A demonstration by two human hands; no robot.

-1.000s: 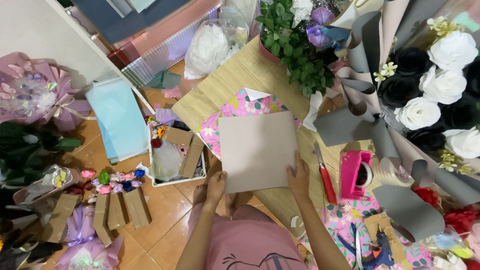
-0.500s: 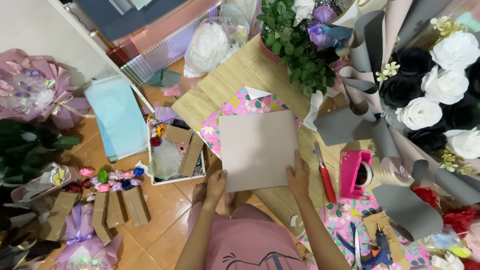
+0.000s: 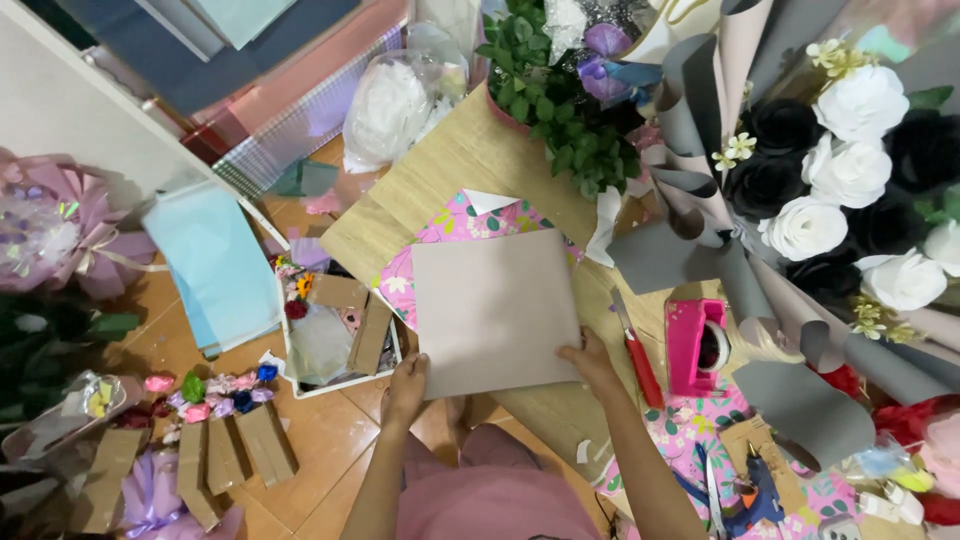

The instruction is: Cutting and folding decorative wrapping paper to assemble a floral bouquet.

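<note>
On the near edge of the low wooden counter (image 3: 470, 170), seen from the head camera, the left hand (image 3: 405, 388) is gripping the near left corner of a square grey sheet (image 3: 495, 312), and the right hand (image 3: 590, 362) is pinching its near right corner, fingers closed on the edge. That sheet is lying flat over a pink floral wrapping paper (image 3: 455, 225), covering most of it, so only the far and left margins are showing. Judging by this, the grey sheet is being laid or squared on top of the floral one; no fold, tape or flowers are showing on it yet, so the work looks to be at an early stage. A red craft knife (image 3: 640, 360) and a pink tape dispenser (image 3: 697, 345) are lying just right of the sheet, untouched. A finished bouquet of white and black roses (image 3: 850, 190) in grey wrap is filling the far right.

Much is staying unclear: the underside of the grey sheet is hidden, the bouquet is cut off by the right edge, and the small white box (image 3: 335, 330) on the tiled floor, just left of the counter, is holding scraps too jumbled to name. Whether the sheet is card or paper cannot be told.
</note>
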